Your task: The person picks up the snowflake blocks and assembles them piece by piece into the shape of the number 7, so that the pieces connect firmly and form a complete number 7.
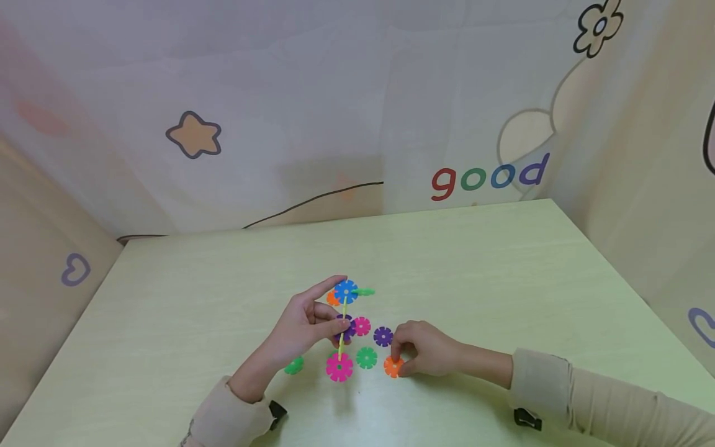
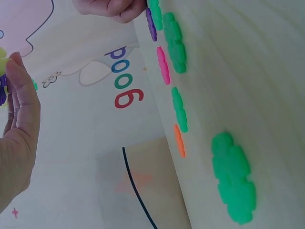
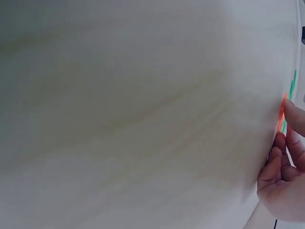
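My left hand pinches a joined piece of notched plastic discs between thumb and fingers, held above the table. It runs from a blue disc at the far end, through yellow discs seen edge-on, to a pink disc at the near end. A green disc juts right from the blue one. Part of a purple disc shows by the left thumb in the left wrist view. Down at the tabletop, my right hand pinches the edge of an orange disc.
Loose discs lie around the hands: a small pink one, a purple one, a green one and another green one by the left wrist. An orange disc is partly hidden behind the blue one. Printed curtains surround the pale table.
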The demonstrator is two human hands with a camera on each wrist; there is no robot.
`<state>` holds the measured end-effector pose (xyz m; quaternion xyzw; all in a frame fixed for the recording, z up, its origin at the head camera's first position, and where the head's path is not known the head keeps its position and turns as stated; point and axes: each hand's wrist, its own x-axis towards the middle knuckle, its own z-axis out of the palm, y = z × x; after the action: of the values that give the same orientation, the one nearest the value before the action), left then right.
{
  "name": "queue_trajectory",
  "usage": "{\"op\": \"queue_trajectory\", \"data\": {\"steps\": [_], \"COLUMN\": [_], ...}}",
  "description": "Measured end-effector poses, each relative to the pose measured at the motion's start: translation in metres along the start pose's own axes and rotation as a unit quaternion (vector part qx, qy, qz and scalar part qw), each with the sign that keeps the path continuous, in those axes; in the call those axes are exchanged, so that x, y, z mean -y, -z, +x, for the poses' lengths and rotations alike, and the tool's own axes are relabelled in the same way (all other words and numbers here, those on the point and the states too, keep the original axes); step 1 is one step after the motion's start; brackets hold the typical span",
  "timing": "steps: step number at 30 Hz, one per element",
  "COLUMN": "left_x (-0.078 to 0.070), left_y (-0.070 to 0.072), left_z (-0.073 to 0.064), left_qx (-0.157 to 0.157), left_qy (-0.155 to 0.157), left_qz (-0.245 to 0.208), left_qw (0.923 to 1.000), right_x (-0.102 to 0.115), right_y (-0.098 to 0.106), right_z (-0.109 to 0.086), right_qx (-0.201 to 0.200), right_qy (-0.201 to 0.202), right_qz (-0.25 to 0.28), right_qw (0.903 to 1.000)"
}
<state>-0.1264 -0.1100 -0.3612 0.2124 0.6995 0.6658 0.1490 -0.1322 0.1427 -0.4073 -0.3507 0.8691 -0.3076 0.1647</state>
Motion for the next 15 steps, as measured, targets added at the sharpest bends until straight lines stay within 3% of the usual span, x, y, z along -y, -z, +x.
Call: {"op": "queue_trajectory", "data": {"steps": [11,15], "left_x": [0.0,-0.0007], "left_y": [-0.0004,-0.0004], "left_z": [0.0,-0.0002], "left_qx": [0.0,0.0], "left_qy": [0.005,0.006], "left_qz": [-0.003,-0.004], "left_qw": [1.0,1.0], "right_x": [0.0024,0.0021], "right_y": [0.0002,0.002], "right_z": [0.0016,0.0018], "right_qx": [0.015,0.021], "right_qy": [-0.017,-0.012], "right_qz": [0.009,0.034], "right_qw": [0.9997,0.9991]}}
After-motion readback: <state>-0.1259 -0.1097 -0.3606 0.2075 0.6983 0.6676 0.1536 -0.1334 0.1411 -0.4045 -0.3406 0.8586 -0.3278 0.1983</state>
